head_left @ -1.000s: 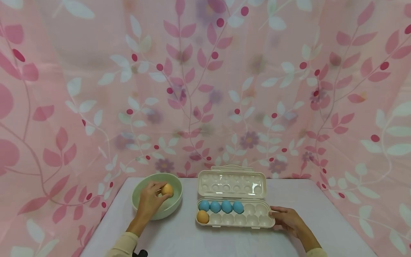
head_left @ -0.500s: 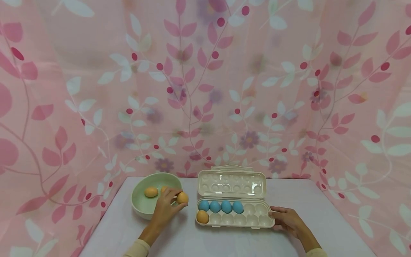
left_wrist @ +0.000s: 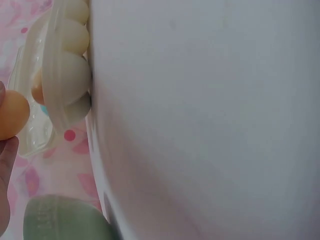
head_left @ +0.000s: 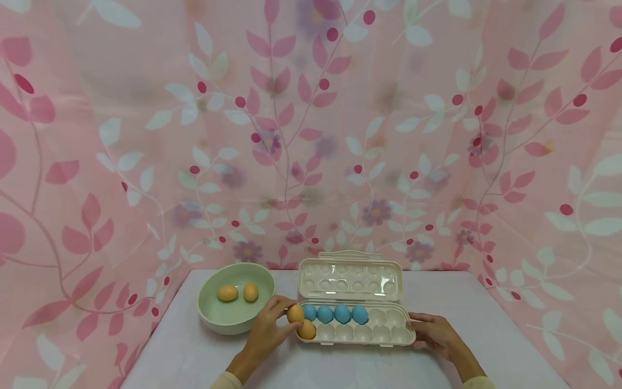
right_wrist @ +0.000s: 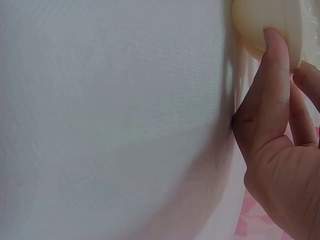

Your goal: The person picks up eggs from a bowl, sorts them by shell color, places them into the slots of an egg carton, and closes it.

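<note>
My left hand (head_left: pixel 268 330) pinches a yellow-orange egg (head_left: pixel 295 314) between thumb and fingertips, at the left end of the open egg carton (head_left: pixel 372 342). In the left wrist view, this egg (left_wrist: pixel 14 115) appears beside the carton's end, clear of the cups. A second yellow-orange egg (head_left: pixel 306 330) sits in the front-left cup, and several blue eggs (head_left: pixel 342 314) fill the back row from the left. My right hand (head_left: pixel 434 333) holds the carton's right end. In the right wrist view, the thumb lies along the carton's outer wall (right_wrist: pixel 257 22) and another finger meets its rim.
Left of the carton stands a pale green bowl (head_left: pixel 214 319) with two yellow-orange eggs (head_left: pixel 227 293) in it. The carton's lid (head_left: pixel 351 278) leans back behind the cups. A white cloth (head_left: pixel 340 370) covers the table, and a pink floral curtain (head_left: pixel 311 135) hangs around it.
My left hand has lifted an egg out of the green bowl and carried it right, to the carton's left end. The right hand and carton have stayed put.
</note>
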Demonstrator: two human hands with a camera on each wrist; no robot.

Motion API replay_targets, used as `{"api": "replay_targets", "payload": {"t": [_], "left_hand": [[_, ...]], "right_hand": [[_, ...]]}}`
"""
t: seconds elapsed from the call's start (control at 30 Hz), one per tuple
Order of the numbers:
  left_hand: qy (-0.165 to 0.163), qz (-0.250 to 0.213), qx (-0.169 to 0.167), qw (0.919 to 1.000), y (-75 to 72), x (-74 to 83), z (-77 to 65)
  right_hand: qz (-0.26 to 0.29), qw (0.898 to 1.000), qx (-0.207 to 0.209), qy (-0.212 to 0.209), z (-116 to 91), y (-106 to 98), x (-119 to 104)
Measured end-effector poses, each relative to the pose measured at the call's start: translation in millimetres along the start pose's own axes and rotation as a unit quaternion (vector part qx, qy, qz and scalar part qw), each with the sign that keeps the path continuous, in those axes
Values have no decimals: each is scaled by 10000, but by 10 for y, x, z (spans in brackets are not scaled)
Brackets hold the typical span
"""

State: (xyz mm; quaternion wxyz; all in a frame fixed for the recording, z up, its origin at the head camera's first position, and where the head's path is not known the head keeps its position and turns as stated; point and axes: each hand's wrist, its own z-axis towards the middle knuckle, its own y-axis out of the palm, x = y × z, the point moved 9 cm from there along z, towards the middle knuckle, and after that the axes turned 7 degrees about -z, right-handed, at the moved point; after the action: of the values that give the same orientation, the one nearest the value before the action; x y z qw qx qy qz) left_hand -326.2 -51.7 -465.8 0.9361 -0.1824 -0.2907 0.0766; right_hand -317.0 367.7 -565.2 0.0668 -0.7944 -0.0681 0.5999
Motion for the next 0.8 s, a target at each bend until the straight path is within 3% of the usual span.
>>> {"api": "replay_targets", "payload": {"t": [0.33,0.63,0.8], "left_hand": [[286,-62,-343,9990,140,58,30],[486,194,-435,9977,233,134,63],[424,60,-614,9972,302,176,83]], "right_hand": [[-12,10000,-29,-19,2,9,-7],[10,10000,-82,-38,-6,12,-15],[0,10000,-52,-10,-3,7,-7]]}}
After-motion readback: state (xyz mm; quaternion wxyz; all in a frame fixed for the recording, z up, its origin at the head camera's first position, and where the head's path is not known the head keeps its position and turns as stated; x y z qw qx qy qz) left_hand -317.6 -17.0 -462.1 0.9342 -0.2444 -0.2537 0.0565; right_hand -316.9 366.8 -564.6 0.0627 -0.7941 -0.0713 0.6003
